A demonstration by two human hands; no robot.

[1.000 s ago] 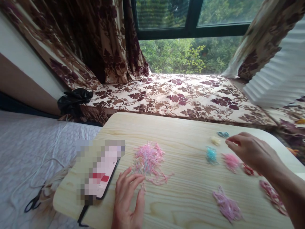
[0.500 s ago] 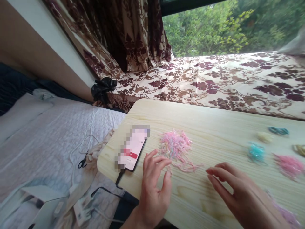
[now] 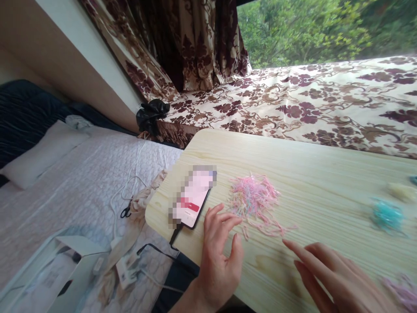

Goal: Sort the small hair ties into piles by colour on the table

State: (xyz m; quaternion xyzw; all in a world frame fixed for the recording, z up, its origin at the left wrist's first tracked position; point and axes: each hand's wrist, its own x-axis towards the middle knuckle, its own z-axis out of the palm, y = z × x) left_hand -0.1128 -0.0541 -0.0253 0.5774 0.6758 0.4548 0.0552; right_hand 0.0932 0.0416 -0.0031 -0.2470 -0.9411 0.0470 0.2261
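Loosely, a tangled pile of thin strands (image 3: 254, 195), mostly pink with pale blue and yellow mixed in, is heaped on the wooden table (image 3: 319, 174). With the pile taken as the clock's centre and twelve set towards the window, no single long axis can be made out in its body, since its strands are turned every way; a loose tail is trailed out towards four o'clock, and a short strand is set apart near six.

The left hand (image 3: 221, 256) is held at seven o'clock, its wrist brought in from the lower edge and its fingers aimed towards one. The fingers are half curled and parted, a wide gap is left to the thumb, and nothing is seen to be gripped; whether the table is touched cannot be told.

The right hand (image 3: 339, 276) is extended from between four and five o'clock, back uppermost, with its fingers pointed towards ten, near the end of the trailing tail. Thumb and forefinger are kept modestly apart, and nothing is seen between their tips.

At nine o'clock a phone (image 3: 195, 200) is placed; at three, a teal bundle (image 3: 387, 215) and a cream bundle (image 3: 402, 191); at four, a lilac bundle (image 3: 402, 291).
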